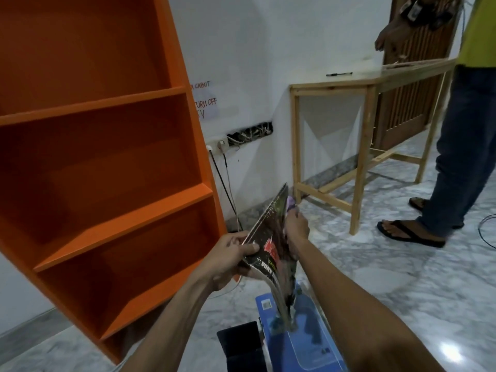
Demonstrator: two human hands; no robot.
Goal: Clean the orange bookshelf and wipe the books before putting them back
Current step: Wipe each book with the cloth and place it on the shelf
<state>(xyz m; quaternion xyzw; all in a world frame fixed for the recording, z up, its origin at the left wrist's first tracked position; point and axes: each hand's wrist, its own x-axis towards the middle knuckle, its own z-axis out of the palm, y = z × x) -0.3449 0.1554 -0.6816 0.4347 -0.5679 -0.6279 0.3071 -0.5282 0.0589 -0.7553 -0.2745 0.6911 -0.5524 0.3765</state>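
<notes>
My forearms reach out from the bottom of the view, and below them on the marble floor [402, 277] lie a blue book [303, 342] and a black book [241, 342], just beside each other. My left hand [228, 257] is clamped on the lower edge of a thin black book [271, 242], thumb across its cover, holding it tilted on edge in front of me. My right hand [296, 228] is closed around a purple cloth [291, 204] and presses it against the book's far face. To my left stands the orange bookshelf [102, 146], its shelves bare. Past it, cables run down the white wall from a socket [217, 147]. A wooden table [370, 84] stands against the wall, and another person in jeans [461, 146] and sandals stands beside it.
</notes>
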